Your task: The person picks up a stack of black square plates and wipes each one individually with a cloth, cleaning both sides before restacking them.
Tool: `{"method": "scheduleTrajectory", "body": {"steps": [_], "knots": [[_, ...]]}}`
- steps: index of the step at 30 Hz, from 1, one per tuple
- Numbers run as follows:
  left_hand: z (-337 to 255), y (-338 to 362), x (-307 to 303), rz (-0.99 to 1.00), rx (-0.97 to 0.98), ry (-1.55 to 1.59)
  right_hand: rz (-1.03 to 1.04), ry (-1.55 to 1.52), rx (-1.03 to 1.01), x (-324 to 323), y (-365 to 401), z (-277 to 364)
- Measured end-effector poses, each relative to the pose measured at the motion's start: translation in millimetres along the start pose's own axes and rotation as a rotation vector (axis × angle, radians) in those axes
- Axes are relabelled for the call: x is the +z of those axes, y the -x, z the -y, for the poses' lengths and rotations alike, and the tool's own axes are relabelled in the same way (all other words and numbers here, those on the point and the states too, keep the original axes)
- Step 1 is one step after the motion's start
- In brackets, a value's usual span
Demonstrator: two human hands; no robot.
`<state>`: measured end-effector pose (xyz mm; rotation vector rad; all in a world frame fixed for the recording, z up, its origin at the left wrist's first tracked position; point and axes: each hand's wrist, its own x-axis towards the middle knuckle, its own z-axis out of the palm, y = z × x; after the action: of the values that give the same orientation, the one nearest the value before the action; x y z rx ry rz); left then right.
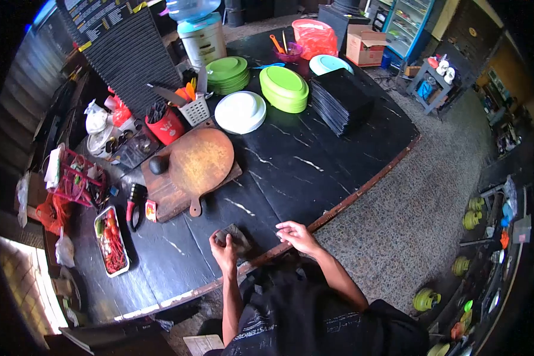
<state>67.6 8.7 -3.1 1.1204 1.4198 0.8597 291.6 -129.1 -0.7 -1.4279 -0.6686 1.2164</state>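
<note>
A dark cloth is gripped by the left hand at the near edge of the black table, with the fingers closed around it. The right hand is laid just to its right on the table edge, fingers loosely apart, nothing held. Farther off a round wooden board is seen, with white plates and green plates beyond.
</note>
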Motion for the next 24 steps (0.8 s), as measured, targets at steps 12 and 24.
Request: {"method": "scheduleTrajectory", "body": {"steps": [12, 24], "knots": [[-68, -8, 49, -0.247, 0.475, -0.795, -0.437, -0.199, 0.006, -173, -12, 69], [-143, -91, 400, 0.646, 0.050, -0.026, -0.815, -0.189, -0.227, -484, -172, 206]]}}
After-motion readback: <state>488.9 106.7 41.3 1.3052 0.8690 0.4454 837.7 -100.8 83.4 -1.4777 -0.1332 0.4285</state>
